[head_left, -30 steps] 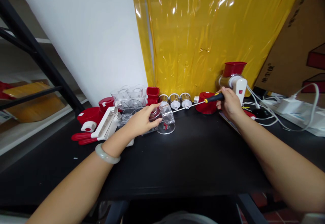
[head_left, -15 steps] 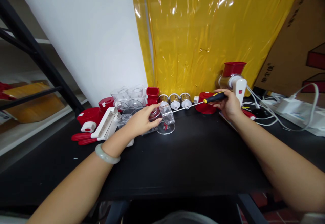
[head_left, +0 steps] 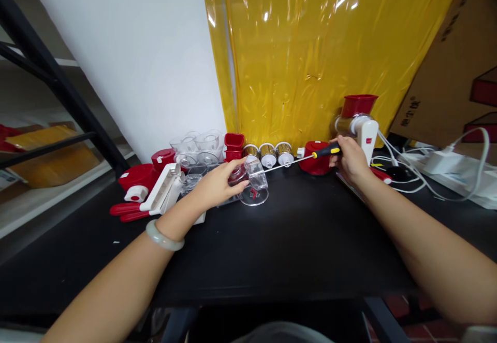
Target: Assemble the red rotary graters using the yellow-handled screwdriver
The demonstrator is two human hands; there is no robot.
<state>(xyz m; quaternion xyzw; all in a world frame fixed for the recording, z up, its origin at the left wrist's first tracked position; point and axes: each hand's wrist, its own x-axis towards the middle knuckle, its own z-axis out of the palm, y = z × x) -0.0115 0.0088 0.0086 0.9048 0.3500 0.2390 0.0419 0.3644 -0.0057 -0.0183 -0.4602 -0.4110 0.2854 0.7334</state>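
Observation:
My left hand (head_left: 215,186) is closed round a clear plastic housing part (head_left: 254,182) with a red piece inside, resting on the black table (head_left: 287,239). My right hand (head_left: 349,159) grips the black-and-yellow handle of a long screwdriver (head_left: 306,160). Its thin shaft points left toward the clear part, and the tip sits at or just inside the part's opening. A pale bangle is on my left wrist.
Behind stand clear cups (head_left: 198,143), red hoppers (head_left: 234,146), three metal drum blades (head_left: 267,154), a red base (head_left: 316,157) and an assembled red-and-white grater (head_left: 359,120). Red and white parts (head_left: 149,190) lie left. A power strip and cables (head_left: 438,169) lie right, by a cardboard box (head_left: 450,68).
My right hand shifted slightly on the screwdriver handle, turning it. The left hand and the clear part stayed put.

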